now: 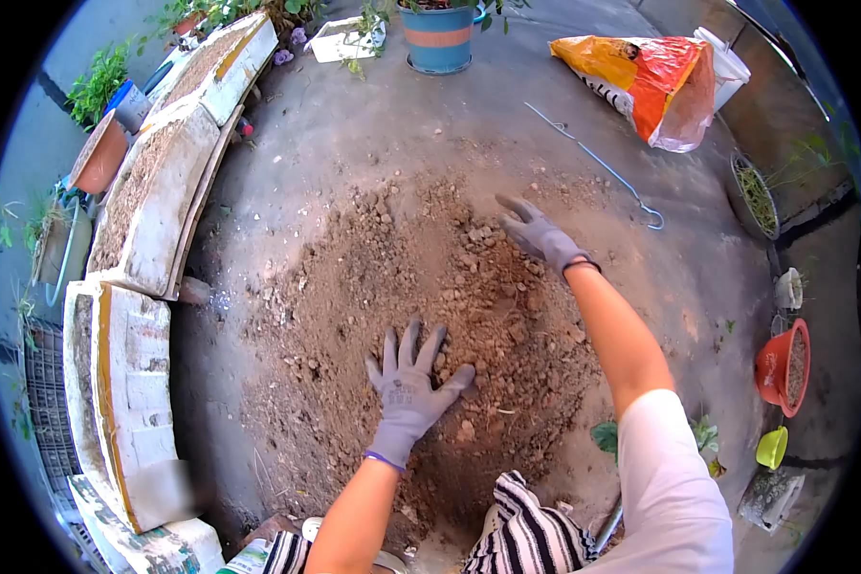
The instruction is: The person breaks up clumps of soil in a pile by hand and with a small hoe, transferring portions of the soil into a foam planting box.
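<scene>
Loose brown soil (354,277) with many clods lies spread over the concrete floor in front of me. My left hand (413,387), in a grey glove, rests palm down on the soil with its fingers spread. Farther out and to the right, my right hand (538,232), also gloved in grey, is at the far right side of the pile. Its fingers point left and look stretched out, with nothing visible in them. Darker, lumpier clods (507,297) lie between the two hands.
White foam planter boxes (148,373) filled with soil line the left side. A blue pot (438,43) stands at the back. To the right are a blue wire hanger (598,163), an orange plastic bag (655,86), a red pot (780,368) and a yellow-green cup (772,448).
</scene>
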`<state>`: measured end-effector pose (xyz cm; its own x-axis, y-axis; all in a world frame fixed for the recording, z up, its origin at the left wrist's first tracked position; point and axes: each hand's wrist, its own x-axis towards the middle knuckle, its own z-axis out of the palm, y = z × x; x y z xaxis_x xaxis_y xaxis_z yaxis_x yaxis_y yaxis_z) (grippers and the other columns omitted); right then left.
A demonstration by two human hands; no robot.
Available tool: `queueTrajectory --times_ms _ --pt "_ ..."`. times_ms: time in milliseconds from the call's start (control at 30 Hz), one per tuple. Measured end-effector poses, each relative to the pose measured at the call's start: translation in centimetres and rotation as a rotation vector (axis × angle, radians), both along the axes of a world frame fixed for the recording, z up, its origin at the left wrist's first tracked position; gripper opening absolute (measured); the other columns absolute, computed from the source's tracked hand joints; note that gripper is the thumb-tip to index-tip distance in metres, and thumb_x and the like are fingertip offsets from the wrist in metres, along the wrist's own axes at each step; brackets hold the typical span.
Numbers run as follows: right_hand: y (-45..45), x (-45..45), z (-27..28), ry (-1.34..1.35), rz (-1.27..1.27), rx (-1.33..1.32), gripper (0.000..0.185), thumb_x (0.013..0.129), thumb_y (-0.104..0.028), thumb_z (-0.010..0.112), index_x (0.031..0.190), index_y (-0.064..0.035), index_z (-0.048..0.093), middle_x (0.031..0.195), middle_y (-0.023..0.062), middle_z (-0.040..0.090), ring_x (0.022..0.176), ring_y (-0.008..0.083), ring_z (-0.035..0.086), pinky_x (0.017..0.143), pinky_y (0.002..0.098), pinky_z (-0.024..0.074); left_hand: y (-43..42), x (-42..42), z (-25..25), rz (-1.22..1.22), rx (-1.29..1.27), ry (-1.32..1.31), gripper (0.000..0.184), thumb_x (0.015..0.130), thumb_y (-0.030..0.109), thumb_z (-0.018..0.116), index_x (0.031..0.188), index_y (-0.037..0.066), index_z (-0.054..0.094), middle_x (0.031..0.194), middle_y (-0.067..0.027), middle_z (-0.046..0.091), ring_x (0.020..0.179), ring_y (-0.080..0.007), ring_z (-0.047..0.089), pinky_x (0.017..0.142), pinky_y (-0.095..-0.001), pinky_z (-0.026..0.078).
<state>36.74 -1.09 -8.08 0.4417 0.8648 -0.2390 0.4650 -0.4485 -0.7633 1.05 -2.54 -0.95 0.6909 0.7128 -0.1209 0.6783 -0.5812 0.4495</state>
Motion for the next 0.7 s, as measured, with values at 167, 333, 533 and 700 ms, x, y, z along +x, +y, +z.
queueTrajectory --times_ms 167,333,533,700 --pt "8.9 -0.9 0.6 -0.287 0.089 -0.285 0.068 0.09 -0.06 0.043 0.15 -0.0314 0.029 0.159 0.0062 0.022 0.144 0.0299 0.025 0.115 0.0514 0.0233 1.1 0.1 -0.2 0.025 -0.063 0.055 0.077 0.077 0.065 0.063 0.143 0.03 0.044 0.154 -0.0104 0.032 0.144 -0.0365 0.02 0.111 -0.065 0.007" --pt "11.0 -3.2 -0.9 -0.385 0.209 -0.516 0.067 0.09 -0.066 0.038 0.148 -0.0317 0.034 0.158 0.0033 0.025 0.144 0.0309 0.024 0.113 0.0593 0.0217 1.4 -0.2 -1.1 0.036 -0.084 0.09 0.076 0.076 0.062 0.066 0.142 0.034 0.044 0.154 -0.0078 0.031 0.145 -0.034 0.019 0.113 -0.0624 0.008" --pt "2.1 -6.8 5.5 0.04 0.376 -0.418 0.068 0.09 -0.067 0.038 0.139 -0.0209 0.046 0.144 0.0127 0.042 0.134 0.0335 0.04 0.112 0.0464 0.033 1.6 0.0 -0.5 0.032 -0.114 0.054 0.074 0.077 0.059 0.067 0.142 0.032 0.045 0.154 -0.0058 0.031 0.144 -0.035 0.02 0.111 -0.0644 0.01" --pt "-6.2 -14.1 7.4 -0.285 0.518 0.211 0.047 0.087 -0.051 0.058 0.121 -0.019 0.061 0.133 0.0119 0.051 0.125 0.0344 0.047 0.098 0.0511 0.0442 2.4 -0.4 -0.8 0.119 -0.263 -0.254 0.057 0.089 0.053 0.056 0.138 0.026 0.049 0.146 -0.0072 0.045 0.141 -0.032 0.029 0.113 -0.0599 0.01"
